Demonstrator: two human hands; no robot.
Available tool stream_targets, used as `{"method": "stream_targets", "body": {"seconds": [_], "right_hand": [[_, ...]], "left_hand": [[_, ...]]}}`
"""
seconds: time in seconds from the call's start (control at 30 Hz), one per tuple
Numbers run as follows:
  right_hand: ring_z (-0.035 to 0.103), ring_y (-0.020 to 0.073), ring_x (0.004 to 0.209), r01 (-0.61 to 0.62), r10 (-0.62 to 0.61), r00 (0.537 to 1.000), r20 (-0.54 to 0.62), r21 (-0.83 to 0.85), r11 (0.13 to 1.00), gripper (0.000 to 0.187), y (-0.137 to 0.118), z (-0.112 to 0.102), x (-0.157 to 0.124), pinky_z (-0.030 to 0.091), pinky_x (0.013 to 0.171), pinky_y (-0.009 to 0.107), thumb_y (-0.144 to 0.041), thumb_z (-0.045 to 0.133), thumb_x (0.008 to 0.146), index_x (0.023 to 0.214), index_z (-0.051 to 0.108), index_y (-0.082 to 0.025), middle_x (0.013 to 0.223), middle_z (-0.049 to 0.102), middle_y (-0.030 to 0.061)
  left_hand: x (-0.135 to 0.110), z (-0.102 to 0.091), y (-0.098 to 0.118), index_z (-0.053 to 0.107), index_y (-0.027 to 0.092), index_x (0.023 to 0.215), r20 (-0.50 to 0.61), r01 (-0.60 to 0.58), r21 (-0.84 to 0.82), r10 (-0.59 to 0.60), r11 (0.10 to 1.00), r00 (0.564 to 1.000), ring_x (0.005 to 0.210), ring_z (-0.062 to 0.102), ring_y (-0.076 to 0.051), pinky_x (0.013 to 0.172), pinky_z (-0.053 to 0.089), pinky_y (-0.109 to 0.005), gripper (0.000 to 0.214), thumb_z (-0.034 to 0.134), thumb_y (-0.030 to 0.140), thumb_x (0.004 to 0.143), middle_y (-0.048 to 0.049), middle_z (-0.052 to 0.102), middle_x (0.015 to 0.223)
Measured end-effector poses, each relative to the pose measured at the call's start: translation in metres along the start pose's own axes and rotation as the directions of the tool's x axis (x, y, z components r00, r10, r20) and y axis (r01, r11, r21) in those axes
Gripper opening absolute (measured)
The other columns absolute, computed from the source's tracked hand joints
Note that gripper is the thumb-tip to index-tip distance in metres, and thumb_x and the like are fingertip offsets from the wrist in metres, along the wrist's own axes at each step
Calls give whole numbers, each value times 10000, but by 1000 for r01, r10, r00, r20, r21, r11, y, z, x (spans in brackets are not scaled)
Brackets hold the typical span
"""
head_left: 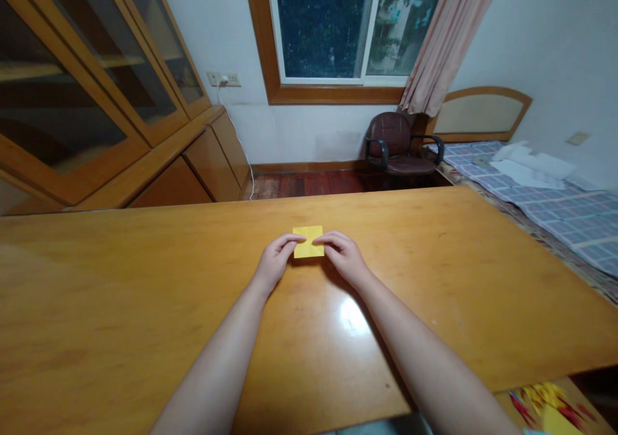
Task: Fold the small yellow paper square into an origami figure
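Note:
A small yellow sheet of paper (308, 249) is held between my two hands, just over the wooden table. Faint crease lines run across it. My left hand (279, 259) pinches its left edge, with a fingertip lying on the face of the sheet. From the other side my right hand (346, 255) grips the right edge in the same way. The thumbs and lower fingers are partly hidden.
The wooden table (145, 306) spreads wide on both sides. At the lower right, yellow and red paper pieces (548, 399) lie on a lower surface. Beyond stand a brown armchair (393, 142), a bed (545, 184) and a glass-door cabinet (111, 94).

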State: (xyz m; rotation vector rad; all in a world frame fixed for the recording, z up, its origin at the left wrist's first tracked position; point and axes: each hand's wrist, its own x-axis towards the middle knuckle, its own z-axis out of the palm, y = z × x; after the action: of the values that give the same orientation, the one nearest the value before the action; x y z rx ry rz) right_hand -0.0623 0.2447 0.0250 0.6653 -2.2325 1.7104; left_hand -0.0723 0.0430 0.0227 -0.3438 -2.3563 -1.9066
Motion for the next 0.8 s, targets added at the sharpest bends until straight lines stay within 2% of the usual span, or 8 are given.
{"method": "stream_targets", "body": {"seconds": [0.2, 0.3, 0.53, 0.7, 0.8], "right_hand": [[620, 177, 927, -45, 47, 999, -27, 53, 998, 317, 3, -1, 1, 467, 864, 320, -74, 497, 794, 920, 739, -234, 938, 680, 34], [618, 175, 903, -60, 64, 997, -44, 82, 995, 321, 5, -1, 1, 467, 838, 312, -64, 501, 775, 901, 741, -236, 918, 677, 26], [616, 172, 882, -45, 47, 999, -25, 90, 995, 342, 11, 1, 1, 472, 799, 296, -62, 520, 762, 929, 755, -246, 926, 672, 29], [622, 169, 878, -43, 46, 998, -36, 88, 995, 324, 12, 2, 2, 470, 812, 293, -51, 534, 747, 894, 761, -230, 900, 681, 31], [620, 171, 876, -64, 68, 997, -33, 111, 992, 253, 11, 1, 2, 472, 808, 289, -85, 590, 758, 883, 760, -225, 897, 678, 34]], "left_hand": [[-4, -2, -4, 714, 179, 964, 76, -3, -54, 7, 999, 997, 1018, 626, -235, 935, 474, -365, 347, 473, 171, 715, -56, 707, 1037], [-5, 0, -7, 705, 185, 1007, 83, -23, -73, 30, 997, 996, 1038, 631, -225, 945, 475, -358, 358, 491, 145, 722, -61, 699, 1072], [-4, 4, -6, 715, 184, 952, 62, -12, -96, 18, 995, 998, 964, 656, -214, 901, 506, -344, 212, 620, 213, 766, -66, 711, 1007], [-2, 2, -6, 735, 203, 874, 38, -140, -40, 141, 989, 989, 947, 643, -200, 877, 496, -313, 130, 705, 272, 768, -58, 689, 978], [-2, 2, -4, 737, 206, 853, 43, -169, -41, 171, 985, 984, 905, 637, -186, 843, 496, -293, 121, 726, 290, 766, -55, 681, 942]]}}
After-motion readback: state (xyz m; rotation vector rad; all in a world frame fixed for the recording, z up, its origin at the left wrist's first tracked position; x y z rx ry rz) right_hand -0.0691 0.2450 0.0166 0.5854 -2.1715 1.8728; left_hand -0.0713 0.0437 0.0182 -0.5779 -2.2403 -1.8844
